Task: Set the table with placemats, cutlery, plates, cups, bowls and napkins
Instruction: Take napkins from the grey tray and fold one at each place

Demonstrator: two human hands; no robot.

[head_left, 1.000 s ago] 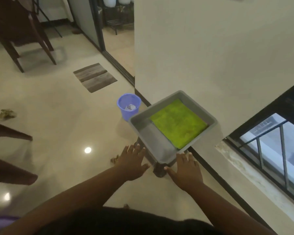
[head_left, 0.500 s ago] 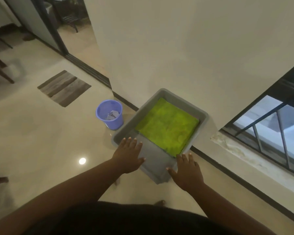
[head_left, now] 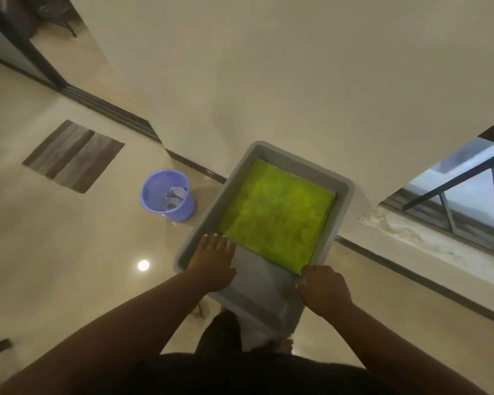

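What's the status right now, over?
Left hand and right hand open over grey tub. Green cloth inside. Nothing in the way.

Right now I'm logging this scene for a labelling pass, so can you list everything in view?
tub: one, grey, by the wall, raised off the floor on something I cannot make out.
cloth: one, lime green, flat in the tub's far part.
bin: one, purple, on the floor left of the tub, scraps inside.
mat: one, brown, on the floor far left.
window: one, dark frame, right.
left hand: one, flat over the tub's near left rim.
right hand: one, on the near right rim.
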